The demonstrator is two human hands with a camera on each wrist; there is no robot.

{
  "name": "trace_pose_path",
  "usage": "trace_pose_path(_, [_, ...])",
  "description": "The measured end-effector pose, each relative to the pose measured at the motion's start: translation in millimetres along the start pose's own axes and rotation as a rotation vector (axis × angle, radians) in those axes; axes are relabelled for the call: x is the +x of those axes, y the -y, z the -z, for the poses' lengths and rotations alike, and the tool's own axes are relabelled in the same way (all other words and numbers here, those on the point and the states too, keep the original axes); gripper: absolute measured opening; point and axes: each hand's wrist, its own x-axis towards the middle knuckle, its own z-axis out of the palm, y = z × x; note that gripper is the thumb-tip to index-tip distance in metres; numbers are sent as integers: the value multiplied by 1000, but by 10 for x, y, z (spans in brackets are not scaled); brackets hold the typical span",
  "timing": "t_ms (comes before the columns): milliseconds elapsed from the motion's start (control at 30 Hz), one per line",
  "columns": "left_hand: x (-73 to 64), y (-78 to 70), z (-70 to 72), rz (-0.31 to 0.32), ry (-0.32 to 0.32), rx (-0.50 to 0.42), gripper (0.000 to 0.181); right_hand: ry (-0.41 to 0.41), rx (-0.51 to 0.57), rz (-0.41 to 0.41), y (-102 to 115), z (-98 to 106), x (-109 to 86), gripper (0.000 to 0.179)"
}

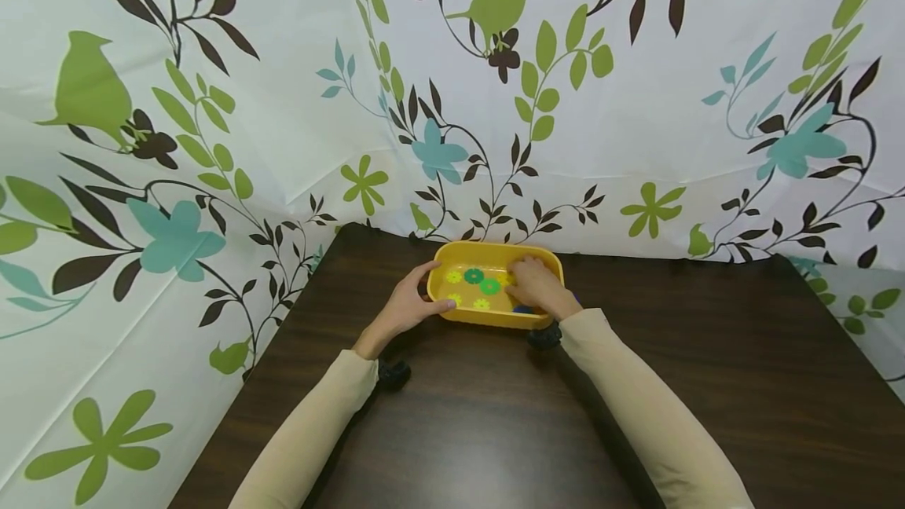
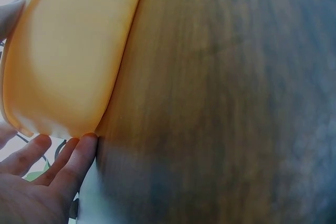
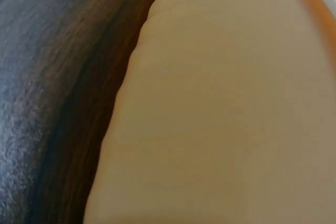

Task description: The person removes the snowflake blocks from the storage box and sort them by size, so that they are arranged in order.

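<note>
A yellow plastic bin (image 1: pixel 488 319) stands on the dark table near its back edge. My left hand (image 1: pixel 406 306) grips the bin's left end, with the thumb at the near side and the fingers against the end wall. In the left wrist view the fingertips (image 2: pixel 86 141) touch the bin wall (image 2: pixel 68 61). My right hand (image 1: pixel 539 287) reaches into the bin's right half, fingers bent down; what they touch is hidden. Inside lie several small flower-like pieces: yellow (image 1: pixel 453 277), dark green (image 1: pixel 473 276), light green (image 1: pixel 489 287) and blue (image 1: pixel 523 309). The right wrist view shows only the bin's outer wall (image 3: pixel 210 103) and table.
The brown wood-grain table (image 1: pixel 467 430) extends in front of the bin and to both sides. A white curtain (image 1: pixel 283 100) printed with birds and leaves hangs behind the table and along its left. Black wrist devices (image 1: pixel 393 375) sit under both wrists.
</note>
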Motion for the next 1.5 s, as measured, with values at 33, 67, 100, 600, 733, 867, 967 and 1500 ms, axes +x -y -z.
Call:
trace_pose_path(33, [-2,-4,0,1,1,-1,95,0,5,3,-7,1,4,37])
trace_pose_path(67, [1,-2,-2,3,1,1,95,-2,9,6,-15,3,9,35])
trace_pose_path(100, [0,-2,-3,5,0,1,95,-3,17,6,-22,2,17,32])
trace_pose_path(600, [8,-36,-9,12,1,3,95,29,128,-83,-47,12,110,30])
trace_pose_path(733, [-5,-51,-7,17,3,-3,95,-5,157,-82,-42,24,71,32])
trace_pose_path(867, [-14,-55,-10,23,0,-2,94,-50,173,-78,-30,46,33,34])
trace_pose_path(967, [-10,-42,-9,23,-3,4,94,-92,174,-61,-19,69,2,36])
trace_pose_path(1500, [-11,-44,-4,4,-22,29,97,-310,280,-28,-136,128,-435,57])
